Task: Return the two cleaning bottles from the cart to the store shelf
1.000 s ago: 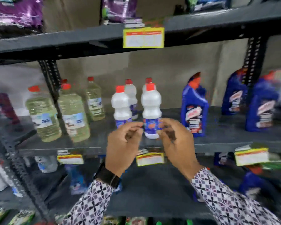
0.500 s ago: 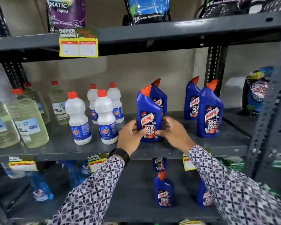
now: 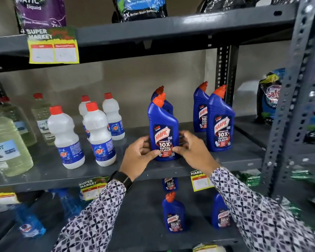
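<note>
Standing between both hands (image 3: pixel 168 150), seemingly touched: Harpic bottle (image 3: pixel 163 130)

Left hand (image 3: pixel 137 155) and right hand (image 3: pixel 193 151) cupped, thumbs inward.

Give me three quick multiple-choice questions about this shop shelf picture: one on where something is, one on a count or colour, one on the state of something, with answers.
1. Where does the blue bottle between the hands stand?
A. top shelf
B. middle shelf
C. floor

2. How many white bottles stand on that shelf?
A. two
B. four
C. six

3. How is the blue bottle standing?
A. upright
B. on its side
C. upside down

Answers: 1 B, it rests on the middle shelf near its front edge. 2 B, four red caps show. 3 A, its orange cap is on top, with the left hand and right hand at its sides.
</note>
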{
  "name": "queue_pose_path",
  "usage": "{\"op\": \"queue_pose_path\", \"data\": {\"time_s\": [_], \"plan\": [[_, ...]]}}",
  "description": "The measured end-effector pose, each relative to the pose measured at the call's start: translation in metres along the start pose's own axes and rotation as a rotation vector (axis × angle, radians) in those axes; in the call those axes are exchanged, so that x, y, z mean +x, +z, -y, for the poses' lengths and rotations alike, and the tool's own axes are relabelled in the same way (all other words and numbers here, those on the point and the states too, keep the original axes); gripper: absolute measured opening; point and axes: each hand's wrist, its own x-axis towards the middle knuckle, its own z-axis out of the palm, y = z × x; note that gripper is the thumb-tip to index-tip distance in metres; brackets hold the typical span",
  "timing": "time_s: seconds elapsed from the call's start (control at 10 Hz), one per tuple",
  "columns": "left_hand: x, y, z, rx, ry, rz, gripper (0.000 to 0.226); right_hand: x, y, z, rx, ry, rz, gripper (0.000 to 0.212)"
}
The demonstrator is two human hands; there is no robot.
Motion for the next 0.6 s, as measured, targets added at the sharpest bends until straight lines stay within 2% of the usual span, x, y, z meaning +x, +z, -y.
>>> {"op": "queue_pose_path", "data": {"time_s": [0.5,0.6], "plan": [[-0.009,0.001,-0.004,-0.024,0.004,-0.01,0.07,-0.016,0.006,0.009,-0.106,0.012,-0.052,0.057],[-0.018,-0.009,-0.015,0.032,0.051,-0.058,0.079,-0.03,-0.012,0.011,-0.085,0.002,-0.263,0.056]]}}
